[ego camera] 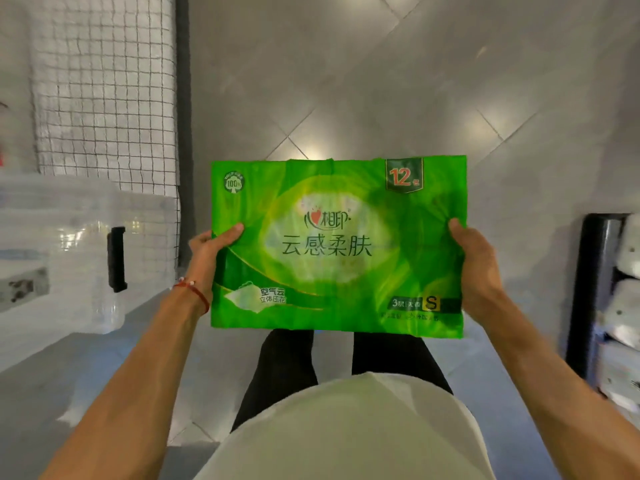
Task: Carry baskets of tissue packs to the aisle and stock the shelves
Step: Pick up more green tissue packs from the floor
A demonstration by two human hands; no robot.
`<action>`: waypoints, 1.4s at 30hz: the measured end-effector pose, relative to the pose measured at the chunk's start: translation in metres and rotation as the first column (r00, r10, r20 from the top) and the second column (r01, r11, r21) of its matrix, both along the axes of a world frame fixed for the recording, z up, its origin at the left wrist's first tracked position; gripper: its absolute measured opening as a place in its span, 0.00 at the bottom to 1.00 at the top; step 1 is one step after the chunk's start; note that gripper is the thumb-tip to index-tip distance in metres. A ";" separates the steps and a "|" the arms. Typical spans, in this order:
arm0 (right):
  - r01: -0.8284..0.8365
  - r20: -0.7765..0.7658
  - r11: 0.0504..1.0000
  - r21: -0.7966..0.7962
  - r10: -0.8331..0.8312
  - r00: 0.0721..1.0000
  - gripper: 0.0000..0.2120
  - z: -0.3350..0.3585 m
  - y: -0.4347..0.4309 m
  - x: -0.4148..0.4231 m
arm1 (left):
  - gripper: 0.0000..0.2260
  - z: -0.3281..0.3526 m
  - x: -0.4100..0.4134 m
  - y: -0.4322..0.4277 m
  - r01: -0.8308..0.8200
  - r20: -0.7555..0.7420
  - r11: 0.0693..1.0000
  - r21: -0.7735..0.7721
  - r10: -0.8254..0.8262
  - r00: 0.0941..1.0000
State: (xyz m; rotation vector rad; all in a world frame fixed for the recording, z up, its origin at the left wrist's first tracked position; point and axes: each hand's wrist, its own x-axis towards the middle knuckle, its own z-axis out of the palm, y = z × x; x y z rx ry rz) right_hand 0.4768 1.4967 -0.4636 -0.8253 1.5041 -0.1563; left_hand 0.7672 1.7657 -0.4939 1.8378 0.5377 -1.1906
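Observation:
A large green tissue pack (337,247) with Chinese lettering and a "12" badge is held flat in front of me, above the grey tiled floor. My left hand (209,247) grips its left edge, thumb on top, a red string bracelet on the wrist. My right hand (476,258) grips the right edge the same way. The fingers of both hands are hidden under the pack.
A wire-mesh shelf panel (104,88) with white goods stands at the left, with clear plastic storage boxes (62,258) below it. A dark shelf frame (588,292) holding white tissue packs (627,306) is at the right edge. Grey floor tiles (381,81) stretch ahead.

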 end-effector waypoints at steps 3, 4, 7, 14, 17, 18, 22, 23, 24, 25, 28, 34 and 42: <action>0.048 0.037 0.999 0.008 -0.049 0.998 0.36 0.020 -0.045 -0.023 | 0.23 0.044 -0.010 -0.073 0.074 -0.035 0.996 -0.052 -0.076 0.996; 0.063 0.051 0.998 -0.002 -0.062 0.997 0.31 0.027 -0.060 -0.032 | 0.16 0.056 -0.014 -0.097 0.090 -0.054 0.994 -0.056 -0.093 0.994; 0.137 0.069 0.990 -0.024 -0.135 0.988 0.12 0.044 -0.105 -0.055 | 0.08 0.087 -0.024 -0.163 0.127 -0.092 0.989 -0.073 -0.133 0.987; 0.288 0.096 0.954 -0.084 -0.280 0.955 0.10 0.084 -0.201 -0.096 | 0.08 0.123 -0.036 -0.322 0.279 -0.083 0.951 -0.137 -0.291 0.953; 0.377 0.099 0.921 -0.099 -0.367 0.925 0.16 0.094 -0.246 -0.104 | 0.10 0.127 -0.035 -0.392 0.364 -0.083 0.913 -0.183 -0.383 0.920; 0.395 0.114 0.912 -0.109 -0.383 0.917 0.21 0.098 -0.263 -0.105 | 0.11 0.128 -0.034 -0.416 0.395 -0.078 0.897 -0.198 -0.416 0.906; 0.428 0.121 0.888 -0.166 -0.413 0.903 0.30 0.114 -0.330 -0.109 | 0.12 0.129 -0.023 -0.512 0.498 -0.058 0.828 -0.257 -0.528 0.847; 0.446 0.112 0.876 -0.182 -0.432 0.895 0.24 0.118 -0.345 -0.110 | 0.12 0.132 -0.021 -0.537 0.517 -0.056 0.812 -0.271 -0.549 0.834; 0.459 0.100 0.866 -0.198 -0.448 0.888 0.20 0.123 -0.360 -0.110 | 0.12 0.135 -0.019 -0.561 0.536 -0.053 0.794 -0.286 -0.572 0.819; 0.475 0.087 0.855 -0.210 -0.467 0.880 0.19 0.128 -0.372 -0.110 | 0.13 0.139 -0.017 -0.584 0.559 -0.046 0.770 -0.308 -0.599 0.800; 0.564 0.091 0.799 -0.211 -0.558 0.825 0.18 0.145 -0.406 -0.115 | 0.16 0.153 -0.012 -0.654 0.612 -0.018 0.691 -0.386 -0.669 0.743; 0.684 0.182 0.712 -0.158 -0.659 0.729 0.23 0.161 -0.461 -0.138 | 0.20 0.178 -0.019 -0.775 0.728 0.013 0.554 -0.405 -0.792 0.610; 0.689 0.255 0.702 -0.181 -0.643 0.722 0.43 0.148 -0.566 -0.187 | 0.23 0.184 -0.071 -0.915 0.759 -0.023 0.529 -0.379 -0.826 0.564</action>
